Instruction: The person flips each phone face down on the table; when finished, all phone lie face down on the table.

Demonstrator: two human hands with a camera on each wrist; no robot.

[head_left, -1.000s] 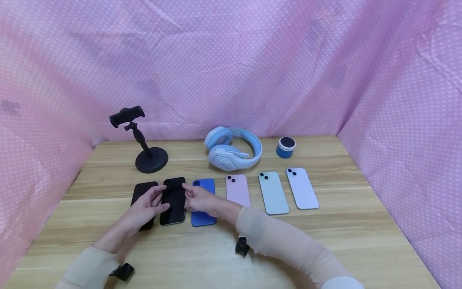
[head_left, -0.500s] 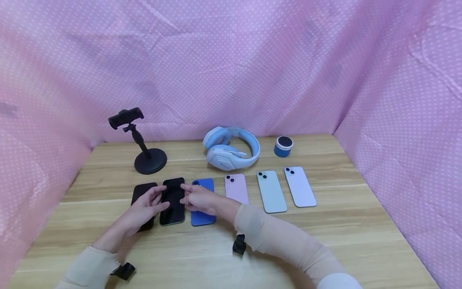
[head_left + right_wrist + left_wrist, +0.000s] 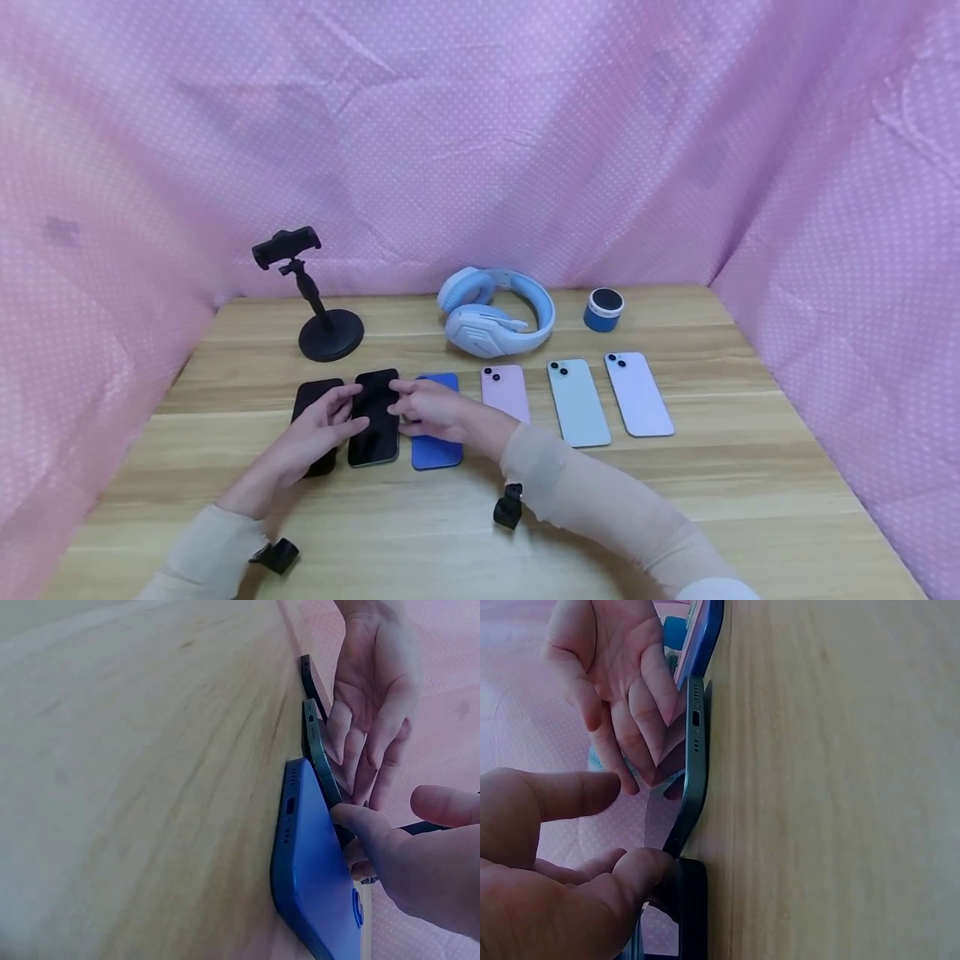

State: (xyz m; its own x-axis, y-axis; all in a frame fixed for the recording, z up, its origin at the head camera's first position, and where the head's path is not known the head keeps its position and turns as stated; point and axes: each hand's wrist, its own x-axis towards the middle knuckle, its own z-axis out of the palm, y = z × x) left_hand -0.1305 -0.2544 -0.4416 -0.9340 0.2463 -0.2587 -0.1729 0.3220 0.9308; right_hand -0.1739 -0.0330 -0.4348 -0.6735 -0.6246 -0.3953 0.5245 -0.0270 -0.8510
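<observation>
A phone with a dark glossy screen [image 3: 375, 427] lies face up on the table, its greenish lower edge [image 3: 696, 750] facing the person. At its left side is my left hand [image 3: 315, 433], fingertips right at the long edge and thumb held apart. My right hand [image 3: 437, 410] reaches in from the other side, its fingertips at the right edge and its thumb raised in the right wrist view. Under the left hand, another dark phone [image 3: 309, 395] is partly covered. The right hand hangs over a blue phone [image 3: 437, 452], hiding part of its back.
Pink [image 3: 504, 387], pale green [image 3: 579, 404] and white [image 3: 640, 396] phones lie face down to the right. Behind the row stand a black phone holder [image 3: 331, 335], blue-and-white headphones [image 3: 480, 331] and a small blue speaker [image 3: 603, 310]. A pink dotted cloth [image 3: 480, 150] hangs behind the table.
The head view has shifted a little, so everything appears slightly farther right. Both hands stay at the sides of the dark-screened phone, which lies in the same place.
</observation>
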